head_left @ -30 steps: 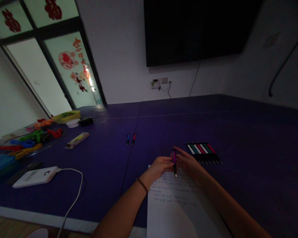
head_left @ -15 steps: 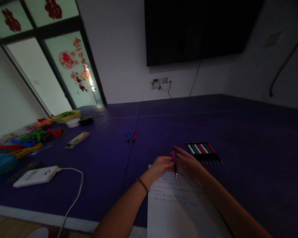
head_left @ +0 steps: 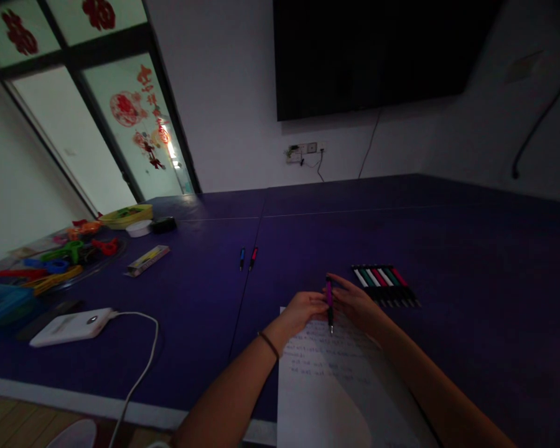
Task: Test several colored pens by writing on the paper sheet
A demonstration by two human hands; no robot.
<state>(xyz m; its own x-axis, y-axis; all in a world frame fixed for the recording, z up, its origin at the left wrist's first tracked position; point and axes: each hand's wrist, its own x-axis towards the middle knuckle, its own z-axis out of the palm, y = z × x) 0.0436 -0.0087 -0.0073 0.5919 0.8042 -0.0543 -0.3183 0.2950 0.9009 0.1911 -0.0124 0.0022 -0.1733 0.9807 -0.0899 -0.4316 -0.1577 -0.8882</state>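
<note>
A purple ballpoint pen [head_left: 329,294] with a black grip is held upright, its metal tip pointing down, above a white sheet of paper [head_left: 308,398] with handwritten lines. My left hand [head_left: 304,311] pinches it from the left, fingers closed. From the other side, my right hand [head_left: 354,302] has its fingers closed around the pen, some near its top end. Beyond my right hand lies a row of several pens [head_left: 385,283] in white, green and red. A blue pen [head_left: 242,258] and a red pen [head_left: 253,257] lie farther off to the left.
At left on the purple table [head_left: 200,298] lie a white power bank [head_left: 72,328] with a cable [head_left: 153,354], a small box [head_left: 148,260], a blue container [head_left: 4,303], colourful plastic toys [head_left: 60,264] and a yellow basket [head_left: 127,216]. A black screen [head_left: 378,56] hangs on the wall.
The view has shifted slightly. Both hands keep nearly the same place and hold on the purple pen; no other object has visibly moved.
</note>
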